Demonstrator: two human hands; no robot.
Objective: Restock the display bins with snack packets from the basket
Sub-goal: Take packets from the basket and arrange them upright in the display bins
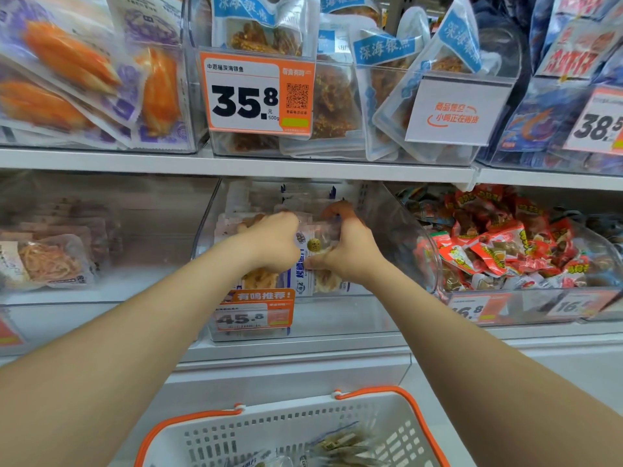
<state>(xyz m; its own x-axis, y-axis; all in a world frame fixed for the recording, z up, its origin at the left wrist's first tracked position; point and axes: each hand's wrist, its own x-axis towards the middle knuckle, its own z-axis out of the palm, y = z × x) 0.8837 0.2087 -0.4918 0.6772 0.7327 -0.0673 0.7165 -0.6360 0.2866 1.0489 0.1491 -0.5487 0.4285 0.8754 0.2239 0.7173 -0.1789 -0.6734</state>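
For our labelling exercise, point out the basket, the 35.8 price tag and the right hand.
basket (pixel 290 433), head view, its white slotted wall
35.8 price tag (pixel 244 100), head view, the black digits
right hand (pixel 350 254), head view, back of the hand

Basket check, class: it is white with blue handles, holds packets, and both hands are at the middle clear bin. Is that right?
Not quite: the head view shows the basket has orange handles, not blue. The rest stands: it is white, holds packets, and the left hand and right hand are both at the middle clear bin.
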